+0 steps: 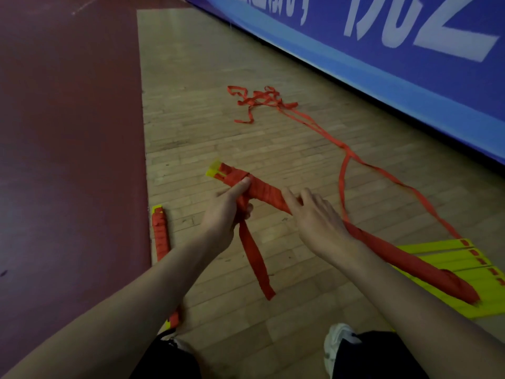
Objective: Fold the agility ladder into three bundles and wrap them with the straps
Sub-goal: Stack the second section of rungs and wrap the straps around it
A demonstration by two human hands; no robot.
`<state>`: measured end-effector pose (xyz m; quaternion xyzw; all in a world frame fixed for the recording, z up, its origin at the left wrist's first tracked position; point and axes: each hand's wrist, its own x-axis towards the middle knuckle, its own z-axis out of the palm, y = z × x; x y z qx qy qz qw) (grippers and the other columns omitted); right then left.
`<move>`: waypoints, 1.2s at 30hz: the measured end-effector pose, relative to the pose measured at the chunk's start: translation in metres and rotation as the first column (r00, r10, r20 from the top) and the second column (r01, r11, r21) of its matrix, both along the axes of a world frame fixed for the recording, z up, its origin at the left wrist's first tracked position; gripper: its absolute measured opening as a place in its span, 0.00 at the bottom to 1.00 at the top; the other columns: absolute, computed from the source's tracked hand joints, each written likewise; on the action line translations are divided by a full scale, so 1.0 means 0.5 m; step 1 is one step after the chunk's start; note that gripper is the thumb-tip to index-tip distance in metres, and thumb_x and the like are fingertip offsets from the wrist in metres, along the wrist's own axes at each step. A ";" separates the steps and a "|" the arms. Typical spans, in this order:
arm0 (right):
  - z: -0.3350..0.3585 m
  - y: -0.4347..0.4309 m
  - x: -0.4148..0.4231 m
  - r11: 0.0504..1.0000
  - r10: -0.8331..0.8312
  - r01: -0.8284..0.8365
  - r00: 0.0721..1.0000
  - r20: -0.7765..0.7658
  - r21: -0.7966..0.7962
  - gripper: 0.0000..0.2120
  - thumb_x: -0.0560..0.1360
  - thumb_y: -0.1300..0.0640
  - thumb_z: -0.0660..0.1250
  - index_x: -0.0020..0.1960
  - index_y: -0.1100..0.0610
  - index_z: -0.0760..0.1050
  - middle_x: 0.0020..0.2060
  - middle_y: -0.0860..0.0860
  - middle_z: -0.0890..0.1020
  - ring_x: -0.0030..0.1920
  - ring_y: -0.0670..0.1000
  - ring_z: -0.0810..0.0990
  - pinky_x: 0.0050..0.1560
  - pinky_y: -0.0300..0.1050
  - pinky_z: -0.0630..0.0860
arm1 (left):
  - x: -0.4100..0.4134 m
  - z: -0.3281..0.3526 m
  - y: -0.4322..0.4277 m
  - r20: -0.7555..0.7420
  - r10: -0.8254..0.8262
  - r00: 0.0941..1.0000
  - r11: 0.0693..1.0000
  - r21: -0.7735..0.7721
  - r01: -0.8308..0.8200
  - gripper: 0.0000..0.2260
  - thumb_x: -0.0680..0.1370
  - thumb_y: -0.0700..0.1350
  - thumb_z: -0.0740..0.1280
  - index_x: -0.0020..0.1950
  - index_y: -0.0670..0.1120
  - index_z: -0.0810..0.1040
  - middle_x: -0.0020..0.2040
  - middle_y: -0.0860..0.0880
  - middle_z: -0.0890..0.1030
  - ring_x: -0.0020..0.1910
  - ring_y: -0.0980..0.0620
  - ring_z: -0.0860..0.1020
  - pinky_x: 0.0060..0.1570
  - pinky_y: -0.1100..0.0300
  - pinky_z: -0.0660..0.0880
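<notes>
Bundle (266, 191): wrapped in red, long axis running from the far-left yellow end to near-right, low over the floor (191, 132).
Left hand (226, 212): curled round the far end, thumb pressing the wrap.
Strap tail (257, 258): hangs from that grip.
Right hand (317, 217): fingers laid fairly straight across mid-bundle.
Next turn: probably the left hand's, as it is nearer the tail.

red-wrapped bundle (262, 191), loose strap (352, 160)
</notes>
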<state>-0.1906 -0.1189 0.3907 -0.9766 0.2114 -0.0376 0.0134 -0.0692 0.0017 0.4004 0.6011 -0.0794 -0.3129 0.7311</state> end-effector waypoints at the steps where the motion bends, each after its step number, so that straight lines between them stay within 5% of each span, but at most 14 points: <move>1: -0.003 -0.003 0.001 1.000 0.008 -0.008 0.999 0.046 0.012 0.31 0.78 0.61 0.58 0.77 0.51 0.49 0.64 0.57 0.65 0.62 0.59 0.69 0.61 0.50 0.67 | 0.001 0.000 0.000 -0.029 -0.010 1.000 0.999 -0.034 0.009 0.07 0.78 0.45 0.68 0.42 0.44 0.78 0.32 0.49 0.76 0.25 0.55 0.71 0.31 0.61 0.67; 5: 0.006 -0.034 -0.001 0.925 -0.004 -0.058 0.987 0.162 0.375 0.34 0.68 0.42 0.73 0.69 0.45 0.61 0.53 0.48 0.79 0.53 0.51 0.78 0.52 0.47 0.76 | 0.008 0.000 0.004 -0.017 -0.135 0.991 0.982 -0.135 0.132 0.08 0.80 0.43 0.64 0.41 0.45 0.78 0.32 0.50 0.74 0.27 0.56 0.70 0.33 0.64 0.66; 8: 0.023 -0.048 -0.009 0.758 0.017 -0.109 0.989 0.148 0.643 0.20 0.65 0.44 0.77 0.52 0.47 0.75 0.37 0.42 0.79 0.39 0.41 0.77 0.42 0.39 0.73 | 0.012 0.006 0.010 0.076 -0.195 0.978 0.962 -0.177 0.206 0.08 0.80 0.42 0.62 0.43 0.44 0.78 0.33 0.50 0.73 0.29 0.57 0.70 0.32 0.66 0.67; 10: 0.035 -0.048 -0.017 0.587 0.031 -0.123 0.991 0.130 0.800 0.11 0.69 0.50 0.76 0.40 0.53 0.75 0.31 0.43 0.76 0.32 0.41 0.74 0.37 0.37 0.71 | 0.014 0.010 0.014 0.128 -0.223 0.966 0.949 -0.200 0.245 0.08 0.80 0.42 0.61 0.44 0.44 0.77 0.32 0.50 0.72 0.28 0.57 0.69 0.31 0.67 0.66; 13: 0.046 -0.048 -0.028 0.229 0.052 -0.081 0.996 0.071 0.970 0.12 0.72 0.53 0.70 0.47 0.62 0.77 0.35 0.54 0.81 0.36 0.50 0.82 0.42 0.44 0.79 | 0.018 0.012 0.017 0.136 -0.233 0.963 0.942 -0.215 0.258 0.08 0.80 0.44 0.61 0.43 0.45 0.76 0.31 0.51 0.71 0.27 0.57 0.68 0.31 0.67 0.65; 15: 0.049 -0.049 -0.030 0.171 0.023 -0.062 0.998 0.059 0.983 0.16 0.71 0.50 0.68 0.51 0.63 0.76 0.33 0.55 0.80 0.30 0.52 0.79 0.33 0.45 0.77 | 0.024 0.013 0.023 0.157 -0.242 0.958 0.942 -0.200 0.271 0.08 0.80 0.46 0.62 0.44 0.45 0.77 0.32 0.52 0.70 0.26 0.57 0.68 0.29 0.67 0.64; 22: 0.044 -0.065 -0.034 0.222 -0.093 -0.048 0.993 0.070 0.974 0.09 0.78 0.54 0.64 0.52 0.60 0.75 0.30 0.53 0.76 0.24 0.48 0.71 0.24 0.39 0.70 | 0.039 0.012 0.044 0.207 -0.392 0.896 0.919 0.057 0.389 0.08 0.81 0.40 0.61 0.51 0.39 0.79 0.40 0.49 0.84 0.25 0.57 0.72 0.27 0.69 0.69; 26: 0.021 -0.068 -0.017 0.506 -0.081 -0.018 0.994 0.068 0.862 0.03 0.79 0.52 0.63 0.47 0.48 0.72 0.32 0.52 0.75 0.25 0.47 0.71 0.28 0.42 0.71 | 0.027 -0.011 0.032 0.202 -0.328 0.923 0.931 0.237 0.279 0.09 0.81 0.42 0.63 0.49 0.38 0.79 0.37 0.48 0.85 0.22 0.56 0.73 0.25 0.66 0.70; 31: 0.003 -0.046 -0.005 0.856 -0.055 0.024 0.998 0.045 0.516 0.09 0.80 0.47 0.59 0.60 0.45 0.69 0.38 0.46 0.77 0.40 0.50 0.78 0.41 0.46 0.73 | 0.016 -0.032 0.014 0.249 -0.281 0.927 0.937 0.280 0.209 0.07 0.81 0.40 0.63 0.46 0.40 0.79 0.38 0.48 0.85 0.22 0.57 0.72 0.24 0.67 0.67; 36: -0.018 -0.025 0.005 0.972 -0.002 0.005 1.000 -0.013 0.237 0.18 0.82 0.51 0.56 0.71 0.44 0.60 0.56 0.55 0.77 0.55 0.59 0.77 0.51 0.51 0.73 | -0.006 -0.030 0.010 0.190 -0.239 0.952 0.959 0.201 0.200 0.03 0.76 0.32 0.67 0.48 0.35 0.79 0.29 0.52 0.79 0.26 0.56 0.70 0.28 0.67 0.67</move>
